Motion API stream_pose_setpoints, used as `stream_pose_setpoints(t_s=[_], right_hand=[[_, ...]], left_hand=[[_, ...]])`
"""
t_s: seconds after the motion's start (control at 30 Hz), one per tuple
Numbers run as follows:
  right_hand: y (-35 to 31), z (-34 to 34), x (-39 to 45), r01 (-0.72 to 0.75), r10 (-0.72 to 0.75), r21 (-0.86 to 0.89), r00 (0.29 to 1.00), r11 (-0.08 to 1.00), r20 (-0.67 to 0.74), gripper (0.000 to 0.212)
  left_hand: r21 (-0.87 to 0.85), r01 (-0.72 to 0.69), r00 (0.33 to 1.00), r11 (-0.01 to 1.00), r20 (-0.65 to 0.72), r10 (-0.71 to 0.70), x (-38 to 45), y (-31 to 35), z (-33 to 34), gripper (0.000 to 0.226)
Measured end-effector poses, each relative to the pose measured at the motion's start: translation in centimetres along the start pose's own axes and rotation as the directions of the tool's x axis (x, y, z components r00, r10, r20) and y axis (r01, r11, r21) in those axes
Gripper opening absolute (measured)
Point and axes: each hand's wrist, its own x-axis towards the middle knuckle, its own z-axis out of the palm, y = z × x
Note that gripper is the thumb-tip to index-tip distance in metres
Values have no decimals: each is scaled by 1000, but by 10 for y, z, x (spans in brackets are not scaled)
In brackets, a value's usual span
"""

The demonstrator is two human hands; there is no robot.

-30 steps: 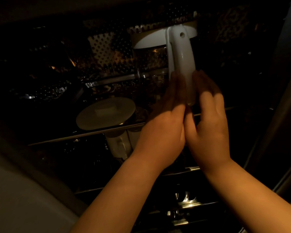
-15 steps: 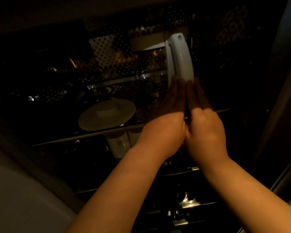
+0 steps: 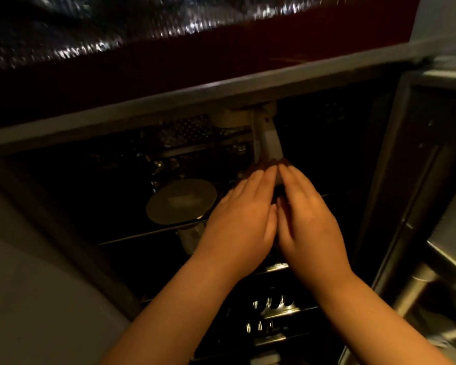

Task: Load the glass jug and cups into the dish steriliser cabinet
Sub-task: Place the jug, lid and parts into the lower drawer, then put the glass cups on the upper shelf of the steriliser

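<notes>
The glass jug [image 3: 266, 135] with its white handle and white lid stands deep inside the dark steriliser cabinet [image 3: 169, 106], on the upper wire rack. My left hand [image 3: 237, 219] and my right hand [image 3: 308, 217] lie side by side in front of it, fingers straight. Their fingertips touch the bottom end of the white handle. The jug's glass body is almost lost in the dark. A second vessel with a round pale lid [image 3: 181, 200] stands to the left of my hands on the same rack.
The cabinet's grey top frame runs across above the jug. Its open door [image 3: 406, 206] stands at the right with a metal handle [image 3: 411, 288]. A lower rack with shiny wire prongs [image 3: 271, 304] sits beneath my wrists. A pale surface [image 3: 37, 299] fills the lower left.
The jug has gone further back into the cabinet with both hands pushing its handle. My view has pulled back, so the cabinet's top frame and door show.
</notes>
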Motion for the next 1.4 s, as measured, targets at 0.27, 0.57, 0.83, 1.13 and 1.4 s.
stream_pose_setpoints(t_s=[0.27,0.57,0.83,1.13,1.4], right_hand=[[-79,-89,5,-55,61,-62,993,997,100,58],[-116,-222,36,-257,281,-219,956,941,88,54],[-62,-295,54,-455,485,-395,874,798,-28,49],[46,-341,92,-513,611,-554,792,656,-9,52],[148,-363,125,-660,742,-553,662,508,-109,51]], left_hand=[[-139,-71,996,988,39,77,-12,49,-86,59],[-293,-126,981,948,108,164,42,142,-155,55],[-304,-247,934,920,178,309,128,215,-119,54],[-328,-141,887,934,377,266,230,253,-30,60],[-177,-40,812,983,567,135,319,283,68,74]])
